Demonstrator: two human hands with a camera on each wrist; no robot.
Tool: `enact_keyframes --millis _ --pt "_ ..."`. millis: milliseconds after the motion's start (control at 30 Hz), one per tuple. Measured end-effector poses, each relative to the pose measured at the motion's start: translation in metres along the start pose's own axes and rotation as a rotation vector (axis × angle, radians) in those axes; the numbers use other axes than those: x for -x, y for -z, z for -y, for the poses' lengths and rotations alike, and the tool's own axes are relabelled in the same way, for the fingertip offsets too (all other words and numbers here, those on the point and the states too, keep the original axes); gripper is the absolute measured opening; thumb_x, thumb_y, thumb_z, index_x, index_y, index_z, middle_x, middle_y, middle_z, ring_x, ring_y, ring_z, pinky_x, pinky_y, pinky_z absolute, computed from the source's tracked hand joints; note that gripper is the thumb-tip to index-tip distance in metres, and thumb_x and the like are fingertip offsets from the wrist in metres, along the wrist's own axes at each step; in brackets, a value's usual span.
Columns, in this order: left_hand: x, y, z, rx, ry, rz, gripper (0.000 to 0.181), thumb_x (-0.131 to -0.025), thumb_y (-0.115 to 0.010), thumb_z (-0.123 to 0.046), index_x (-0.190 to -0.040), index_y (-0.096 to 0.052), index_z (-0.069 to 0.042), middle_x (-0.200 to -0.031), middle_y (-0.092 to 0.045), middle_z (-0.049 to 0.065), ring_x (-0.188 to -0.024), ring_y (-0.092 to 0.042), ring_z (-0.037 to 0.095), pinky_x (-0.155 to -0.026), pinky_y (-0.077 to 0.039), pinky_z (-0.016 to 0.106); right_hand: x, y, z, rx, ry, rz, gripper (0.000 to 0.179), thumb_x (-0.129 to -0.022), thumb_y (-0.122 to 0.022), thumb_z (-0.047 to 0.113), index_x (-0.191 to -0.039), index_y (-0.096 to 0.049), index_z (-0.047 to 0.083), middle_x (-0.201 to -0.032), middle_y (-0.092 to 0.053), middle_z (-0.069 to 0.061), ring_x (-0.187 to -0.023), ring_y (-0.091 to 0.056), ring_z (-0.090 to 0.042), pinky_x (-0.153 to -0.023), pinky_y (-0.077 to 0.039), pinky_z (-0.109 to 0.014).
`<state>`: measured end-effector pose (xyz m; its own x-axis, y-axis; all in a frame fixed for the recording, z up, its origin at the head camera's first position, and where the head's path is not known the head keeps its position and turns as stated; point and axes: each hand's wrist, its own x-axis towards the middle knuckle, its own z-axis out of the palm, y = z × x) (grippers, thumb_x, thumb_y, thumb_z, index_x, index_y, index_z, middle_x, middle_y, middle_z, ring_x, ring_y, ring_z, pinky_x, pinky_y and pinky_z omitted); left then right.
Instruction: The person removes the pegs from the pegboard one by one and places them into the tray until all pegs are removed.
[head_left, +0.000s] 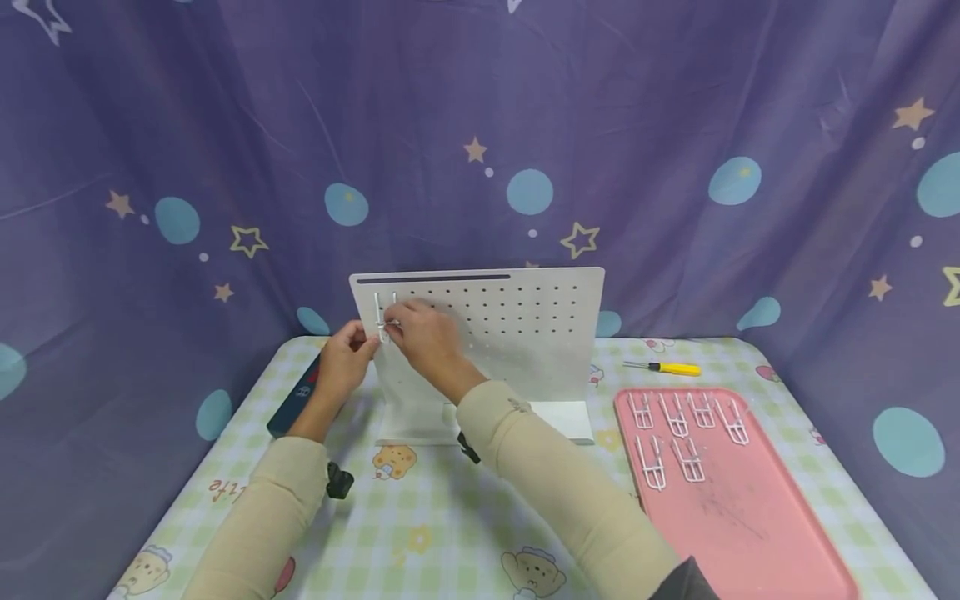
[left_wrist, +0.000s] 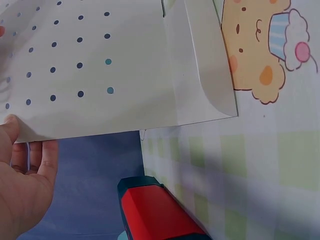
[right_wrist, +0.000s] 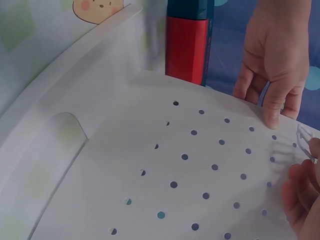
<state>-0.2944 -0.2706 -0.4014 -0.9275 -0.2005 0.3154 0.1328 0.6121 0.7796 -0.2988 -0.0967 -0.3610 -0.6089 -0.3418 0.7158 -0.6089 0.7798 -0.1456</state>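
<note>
A white pegboard [head_left: 525,367] with rows of round holes stands upright on its base at the table's far side. My left hand [head_left: 341,360] grips its left edge, with the thumb [right_wrist: 272,112] on the front face and the fingers behind, as the left wrist view also shows. At the board's upper left, my right hand [head_left: 431,333] pinches a white wire hook [head_left: 378,310] against the holes. Part of this hook is hidden by the fingers. In the right wrist view, the hook's bent wire [right_wrist: 303,140] shows at the right edge, close to the left thumb.
On the right lies a pink tray [head_left: 750,500] holding several white wire hooks [head_left: 688,458]. A yellow-handled screwdriver [head_left: 678,369] is behind it. Left of the board, a dark teal and red box [left_wrist: 155,210] lies on the checked tablecloth [head_left: 420,508]. A purple curtain [head_left: 450,108] hangs behind.
</note>
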Motion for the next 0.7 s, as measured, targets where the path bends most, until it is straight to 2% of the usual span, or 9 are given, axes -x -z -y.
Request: enact_keyframes --millis 100,233,467,700 --pt "0.001 -0.001 0.0 -0.008 -0.003 0.002 0.018 -0.101 -0.064 -0.014 -0.113 -0.064 -0.001 -0.105 -0.069 0.019 -0.085 -0.061 0.014 -0.067 -0.05 0.011 0.001 -0.002 -0.001 -0.013 0.016 -0.024 0.009 -0.094 -0.072 0.033 -0.101 -0.076 0.028 -0.103 -0.075 0.01 -0.088 -0.071 -0.009 -0.064 -0.055 -0.026" --pt "0.001 -0.001 0.001 -0.013 -0.008 -0.008 0.018 -0.101 -0.064 -0.014 -0.113 -0.065 -0.001 -0.104 -0.069 0.019 -0.083 -0.06 0.01 -0.067 -0.049 0.011 0.001 -0.004 -0.004 -0.024 0.052 -0.044 0.009 -0.095 -0.072 0.031 -0.101 -0.076 0.026 -0.103 -0.076 0.008 -0.089 -0.072 -0.01 -0.065 -0.055 -0.025" --pt "0.001 -0.003 0.001 0.003 -0.021 -0.015 0.018 -0.1 -0.066 -0.017 -0.11 -0.065 -0.002 -0.102 -0.07 0.019 -0.078 -0.058 0.005 -0.067 -0.047 0.012 0.003 -0.01 -0.01 0.011 0.137 -0.154 0.007 -0.094 -0.073 0.03 -0.097 -0.076 0.024 -0.094 -0.074 0.006 -0.082 -0.071 -0.012 -0.063 -0.055 -0.026" --pt "0.0 -0.003 -0.001 0.017 -0.02 -0.018 0.018 -0.099 -0.067 -0.016 -0.11 -0.065 -0.001 -0.103 -0.07 0.02 -0.078 -0.058 0.006 -0.067 -0.048 0.011 0.002 -0.013 -0.011 0.027 0.185 -0.22 0.006 -0.094 -0.073 0.03 -0.095 -0.075 0.025 -0.092 -0.073 0.006 -0.082 -0.071 -0.012 -0.063 -0.055 -0.026"
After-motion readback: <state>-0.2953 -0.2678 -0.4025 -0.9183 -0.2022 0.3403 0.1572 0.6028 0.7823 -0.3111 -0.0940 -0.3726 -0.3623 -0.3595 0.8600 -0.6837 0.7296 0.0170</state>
